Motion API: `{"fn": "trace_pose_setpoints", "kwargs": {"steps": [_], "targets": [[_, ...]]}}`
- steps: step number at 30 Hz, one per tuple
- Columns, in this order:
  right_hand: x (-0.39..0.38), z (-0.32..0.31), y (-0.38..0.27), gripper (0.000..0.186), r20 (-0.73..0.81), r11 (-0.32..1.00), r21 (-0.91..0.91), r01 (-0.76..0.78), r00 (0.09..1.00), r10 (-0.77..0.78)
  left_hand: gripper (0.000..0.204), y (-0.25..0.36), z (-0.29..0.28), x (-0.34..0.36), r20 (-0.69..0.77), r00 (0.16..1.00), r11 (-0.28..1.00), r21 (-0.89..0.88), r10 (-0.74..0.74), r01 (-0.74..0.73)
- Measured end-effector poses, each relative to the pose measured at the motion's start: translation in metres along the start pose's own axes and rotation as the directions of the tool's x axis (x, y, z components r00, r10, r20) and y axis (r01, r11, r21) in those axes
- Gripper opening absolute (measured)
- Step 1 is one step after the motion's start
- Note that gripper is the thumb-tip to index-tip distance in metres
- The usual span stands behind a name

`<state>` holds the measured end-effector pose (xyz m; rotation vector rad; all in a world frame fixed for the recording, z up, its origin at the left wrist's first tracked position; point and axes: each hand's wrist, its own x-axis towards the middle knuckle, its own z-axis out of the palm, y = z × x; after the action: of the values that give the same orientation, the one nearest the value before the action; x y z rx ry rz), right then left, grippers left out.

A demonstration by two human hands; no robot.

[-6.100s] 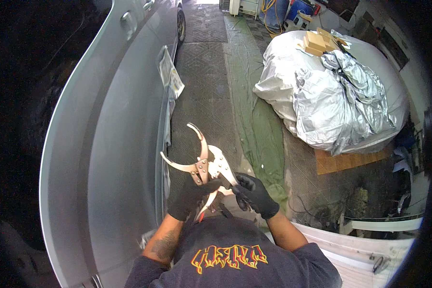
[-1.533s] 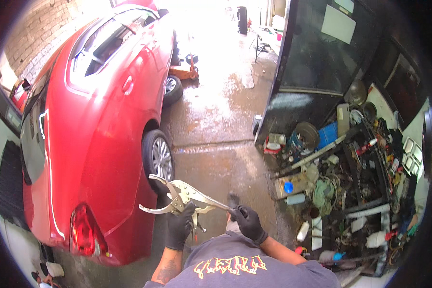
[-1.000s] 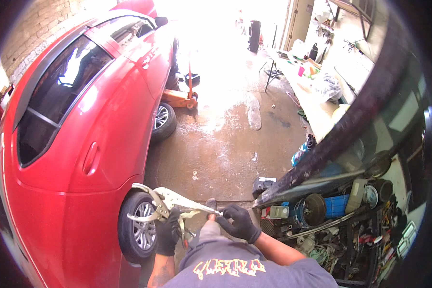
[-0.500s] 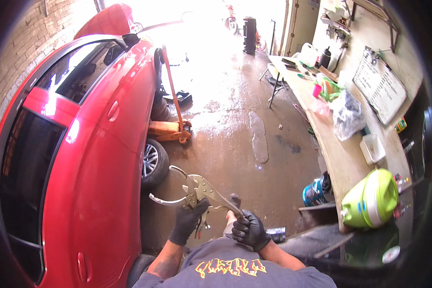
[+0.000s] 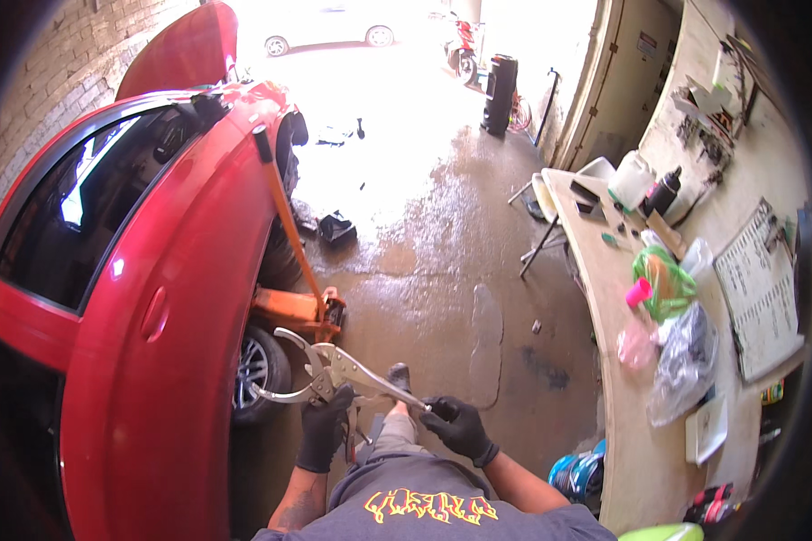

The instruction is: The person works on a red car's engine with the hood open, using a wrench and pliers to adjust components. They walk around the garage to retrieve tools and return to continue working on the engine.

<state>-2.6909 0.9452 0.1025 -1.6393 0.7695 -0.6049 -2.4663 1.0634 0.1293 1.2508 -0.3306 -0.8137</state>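
Observation:
A large pair of metal locking pliers [image 5: 359, 372] with long curved jaws lies across in front of my body, jaws toward the car on the left. My gloved left hand [image 5: 323, 435] is closed around the pliers just behind the jaws. The fingers of my gloved right hand [image 5: 460, 427] are closed at the far end of the handle, around the adjusting screw end. The jaws stand wide apart with nothing between them. Something thin hangs below the left hand, partly hidden by it. Beyond the jaws is a car wheel [image 5: 275, 377].
A red car [image 5: 180, 379] with its hood raised stands at left. An orange floor jack [image 5: 289, 307] with a tall handle sits beside it. On the right, a long workbench [image 5: 595, 261] carries bags, bottles and a white tray [image 5: 706, 428]. A black object [image 5: 337, 230] lies on the wet floor.
I have moved forward: the jack and wheel sit nearer, and the green jug has slid to the lower edge. Both hands still hold the pliers; the right hand has shifted at the handle end.

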Motion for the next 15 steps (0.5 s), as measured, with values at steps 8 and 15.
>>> {"fn": "trace_pose_setpoints", "kwargs": {"steps": [8,15], "targets": [[0.257,-0.083,-0.003,0.039,0.333,0.537,0.674,-0.508,0.857,0.393,0.019,0.023,0.118,0.255,0.124,0.991,0.997,-0.035,-0.059,0.064],[0.458,-0.167,0.024,0.04,0.548,-0.171,0.827,-0.535,0.836,0.036,0.013,0.052,0.249,0.464,0.285,0.957,0.967,0.252,-0.05,-0.024]]}}
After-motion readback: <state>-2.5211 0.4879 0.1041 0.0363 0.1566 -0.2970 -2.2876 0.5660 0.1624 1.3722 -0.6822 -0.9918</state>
